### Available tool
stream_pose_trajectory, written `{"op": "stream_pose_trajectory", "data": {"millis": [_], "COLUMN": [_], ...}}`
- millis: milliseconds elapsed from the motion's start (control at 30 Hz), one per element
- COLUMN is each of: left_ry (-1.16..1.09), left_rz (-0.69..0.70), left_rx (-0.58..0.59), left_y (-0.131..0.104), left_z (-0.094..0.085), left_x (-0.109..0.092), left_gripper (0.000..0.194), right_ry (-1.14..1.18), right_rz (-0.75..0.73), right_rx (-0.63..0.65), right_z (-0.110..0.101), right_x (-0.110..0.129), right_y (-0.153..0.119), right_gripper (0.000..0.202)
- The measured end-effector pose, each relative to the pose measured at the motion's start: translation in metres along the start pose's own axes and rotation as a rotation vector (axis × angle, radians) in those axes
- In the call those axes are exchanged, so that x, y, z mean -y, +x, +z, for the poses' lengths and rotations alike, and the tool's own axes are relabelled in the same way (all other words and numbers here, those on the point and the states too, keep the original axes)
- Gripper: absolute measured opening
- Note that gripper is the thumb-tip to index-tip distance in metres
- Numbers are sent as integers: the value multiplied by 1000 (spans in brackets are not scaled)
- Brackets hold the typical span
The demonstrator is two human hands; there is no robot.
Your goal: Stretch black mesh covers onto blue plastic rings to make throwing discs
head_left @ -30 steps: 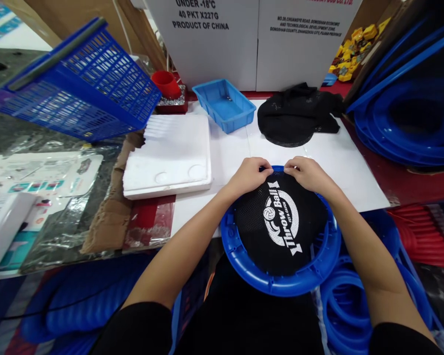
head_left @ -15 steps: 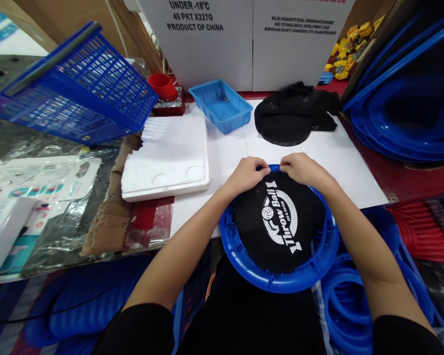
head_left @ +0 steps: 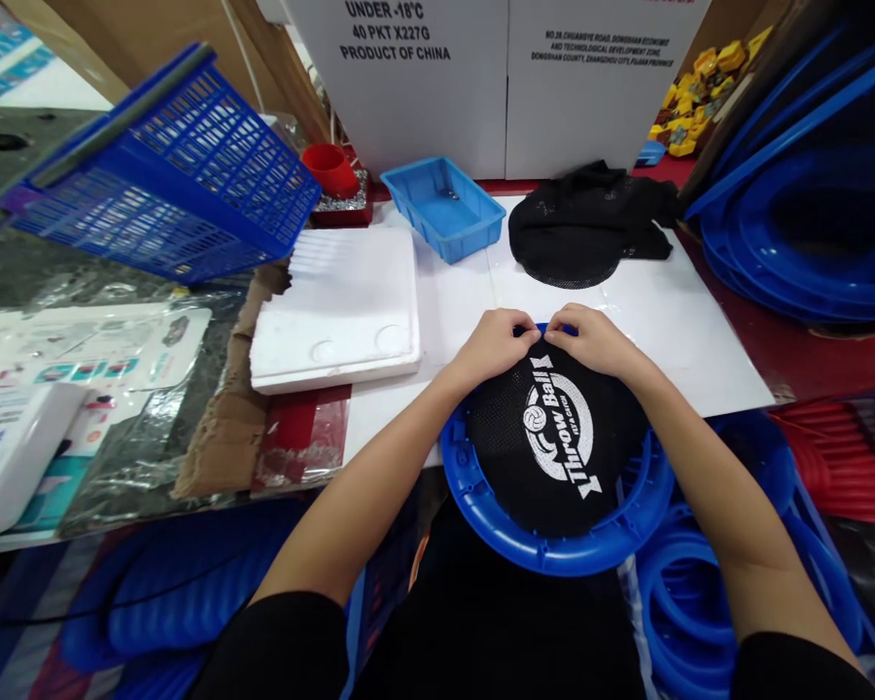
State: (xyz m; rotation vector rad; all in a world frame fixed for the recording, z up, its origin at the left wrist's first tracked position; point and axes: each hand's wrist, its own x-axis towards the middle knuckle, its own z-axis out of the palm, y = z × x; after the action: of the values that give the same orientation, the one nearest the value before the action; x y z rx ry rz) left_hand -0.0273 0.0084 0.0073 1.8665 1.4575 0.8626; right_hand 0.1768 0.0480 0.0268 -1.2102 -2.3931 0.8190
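A blue plastic ring (head_left: 546, 556) rests at the front edge of the table, partly over my lap. Inside it lies a round black mesh fabric (head_left: 503, 457) printed with white "Throw Ball" lettering. At the ring's far rim my left hand (head_left: 507, 340) pinches the edge of the mesh. Close beside it, my right hand (head_left: 583, 338) also pinches the mesh edge, thumb and forefinger together. Along the near and right side, the mesh lies loose of the ring and the rim's inner ribs show.
Behind are a light-blue tray (head_left: 444, 214) and a pile of black mesh pieces (head_left: 590, 228). A white foam block (head_left: 342, 311) and a tilted blue basket (head_left: 190, 175) stand left. Blue rings (head_left: 794, 243) fill a box at right; more blue rings (head_left: 682, 574) lie below.
My right hand has shifted slightly along the far rim, closer to my left hand. Both hands keep pinching the mesh edge. The whole view has moved a little.
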Motion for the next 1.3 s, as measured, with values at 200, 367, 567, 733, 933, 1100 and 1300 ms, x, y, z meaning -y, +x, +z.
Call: {"op": "stream_pose_trajectory", "data": {"millis": [200,367,567,733,933,1100,1300], "left_ry": [150,180,343,311,110,-155,-282], "left_rz": [59,271,297,316,217,61,-21], "left_rx": [-32,-74,152,267,320,206,125], "left_y": [1,-9,-23,-23,-18,-15,-11], "left_z": [3,-18,-26,-21,-44,-46,-37], "left_x": [-5,0,-1,2,10,12,15], "left_gripper": [15,10,19,25,16,15,15], "right_ry": [-122,-341,-345,-278,-30,244,306], "right_rz": [56,110,116,-229,-203,-45,10], "right_rx": [-126,-193,-104,8,-2,-79,-123], "right_z": [15,3,-30,-16,-13,-24,-19], "right_x": [7,0,-17,-24,-27,-33,-40], "right_y": [2,-3,-32,-40,-31,-32,-30], "right_gripper": [15,17,26,27,15,17,19]}}
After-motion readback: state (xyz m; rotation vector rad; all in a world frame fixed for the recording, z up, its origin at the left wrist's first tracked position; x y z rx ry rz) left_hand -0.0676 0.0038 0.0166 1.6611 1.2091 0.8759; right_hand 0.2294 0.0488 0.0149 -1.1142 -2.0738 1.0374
